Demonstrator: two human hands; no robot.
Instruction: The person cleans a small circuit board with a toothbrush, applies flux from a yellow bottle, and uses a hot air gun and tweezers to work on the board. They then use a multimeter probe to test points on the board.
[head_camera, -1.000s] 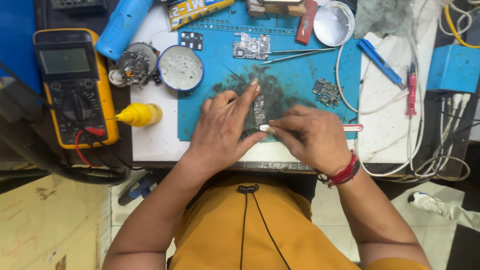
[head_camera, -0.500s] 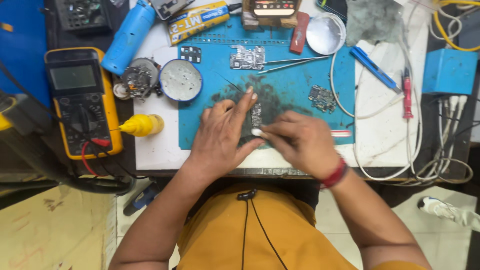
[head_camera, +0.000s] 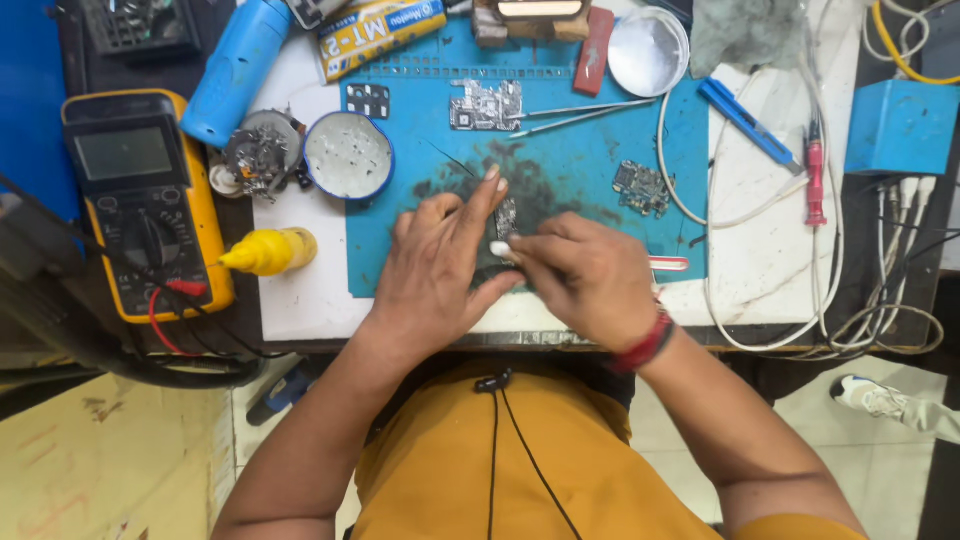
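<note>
the left hand (head_camera: 440, 265) lies flat on the stained blue rubber work mat (head_camera: 400, 255), fingers pressed together and stretched toward the far side, their tips holding down a small grey circuit board (head_camera: 507, 216) near the middle of the mat. the right hand (head_camera: 590, 275) sits just to the right, touching the left at the thumb, its fingers curled and pinching a thin white-tipped tool (head_camera: 500, 249) against the near end of that board; a pink-and-white handle end (head_camera: 668, 264) shows past the hand to the right.

the hands work close to the near edge of the mat, which runs almost along the near edge of the white table (head_camera: 300, 300). left of the left hand there is a bare strip of mat and table before a small yellow bottle with a pointed nozzle (head_camera: 268, 251) and, further left, a yellow-cased multimeter (head_camera: 145, 200). far of the fingertips the mat is open up to a round blue-rimmed tin of grey paste (head_camera: 348, 155), a bare silver circuit board (head_camera: 486, 105) and metal tweezers (head_camera: 580, 112). right of the right hand a small dark circuit board (head_camera: 642, 187) lies well apart, with a white cable (head_camera: 715, 250) looping just past the mat's right edge.
</note>
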